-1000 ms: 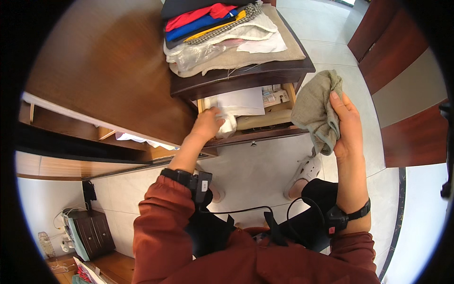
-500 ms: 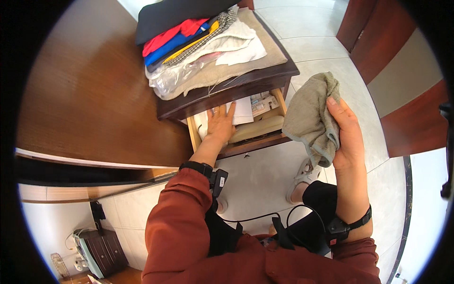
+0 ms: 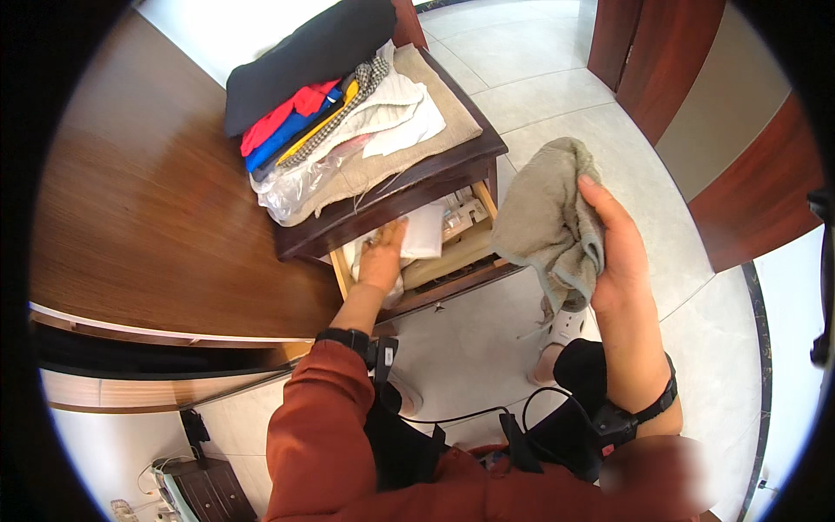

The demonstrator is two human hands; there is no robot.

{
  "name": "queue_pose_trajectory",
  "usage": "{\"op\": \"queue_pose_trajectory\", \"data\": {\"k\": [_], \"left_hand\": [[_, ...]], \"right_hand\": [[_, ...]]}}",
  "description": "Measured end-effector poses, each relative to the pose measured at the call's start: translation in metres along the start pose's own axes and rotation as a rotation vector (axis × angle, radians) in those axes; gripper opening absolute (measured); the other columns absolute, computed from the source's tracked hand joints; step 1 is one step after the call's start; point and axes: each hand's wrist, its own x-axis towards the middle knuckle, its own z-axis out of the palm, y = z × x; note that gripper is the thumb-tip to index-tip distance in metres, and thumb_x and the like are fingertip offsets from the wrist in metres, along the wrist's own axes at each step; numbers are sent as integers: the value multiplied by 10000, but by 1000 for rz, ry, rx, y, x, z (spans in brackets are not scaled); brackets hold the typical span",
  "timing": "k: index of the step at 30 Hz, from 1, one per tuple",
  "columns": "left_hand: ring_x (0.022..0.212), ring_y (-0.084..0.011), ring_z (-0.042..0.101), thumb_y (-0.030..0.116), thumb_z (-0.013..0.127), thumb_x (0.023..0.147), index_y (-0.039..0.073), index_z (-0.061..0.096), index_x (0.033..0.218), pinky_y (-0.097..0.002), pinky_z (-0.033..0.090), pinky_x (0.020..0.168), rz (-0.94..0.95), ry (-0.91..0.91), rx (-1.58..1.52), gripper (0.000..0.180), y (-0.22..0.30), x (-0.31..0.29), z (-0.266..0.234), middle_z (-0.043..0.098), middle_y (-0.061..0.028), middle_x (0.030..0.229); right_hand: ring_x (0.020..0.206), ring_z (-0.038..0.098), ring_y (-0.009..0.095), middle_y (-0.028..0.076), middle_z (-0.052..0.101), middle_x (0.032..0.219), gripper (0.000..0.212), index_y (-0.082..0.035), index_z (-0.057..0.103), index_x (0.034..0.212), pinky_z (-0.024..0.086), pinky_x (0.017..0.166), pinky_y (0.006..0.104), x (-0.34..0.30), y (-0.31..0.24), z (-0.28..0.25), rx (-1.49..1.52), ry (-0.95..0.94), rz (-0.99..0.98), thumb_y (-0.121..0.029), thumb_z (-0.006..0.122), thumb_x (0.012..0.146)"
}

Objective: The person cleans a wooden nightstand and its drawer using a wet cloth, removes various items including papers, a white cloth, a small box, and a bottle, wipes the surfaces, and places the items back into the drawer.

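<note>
My right hand grips a grey-green cloth with a pale blue-grey hem, bunched up, hanging above the floor to the right of a pulled-out drawer. My left hand reaches into that drawer, its fingers stretched out and slightly blurred. Its fingertips lie beside a white box-like item and over other white contents. Clear plastic-wrapped items sit at the drawer's right, behind a long cream-coloured piece. What lies under my left palm is hidden.
Folded clothes and a beige cloth cover the dark wooden nightstand above the drawer. A large brown wooden panel stands at left. My feet in pale shoes are just below. A dark cabinet stands lower left.
The view has shifted, so the nightstand sits further left and lower. My left hand has shifted among the drawer's white contents, and the white item is tilted differently. The cloth stays in my right hand.
</note>
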Motion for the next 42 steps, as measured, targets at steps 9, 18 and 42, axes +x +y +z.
{"op": "queue_pose_trajectory", "data": {"k": [9,18,42], "left_hand": [[1234,-261,403,-92,495,710,133,421,1289,-448,339,990,206,133,-231,626,10,-44,-20,456,-110,1306],[1311,-332,255,-28,558,712,190,389,1319,-456,266,1033,16,19,1,667,45,-66,-71,312,-175,1385],[881,-215,578,135,639,762,95,568,1117,-347,457,767,408,-1771,-1026,365,218,-251,211,625,-86,937]], "right_hand": [[893,590,213,121,594,1006,314,27,517,1076,499,785,339,-7,-14,2,43,36,-35,-212,518,872],[917,586,226,117,596,1026,310,18,518,1092,485,817,361,-3,-4,-3,33,-59,-13,-204,513,877],[1000,584,328,245,523,1145,388,42,399,1236,538,802,432,7,-59,-97,-15,225,-131,-186,426,924]]}}
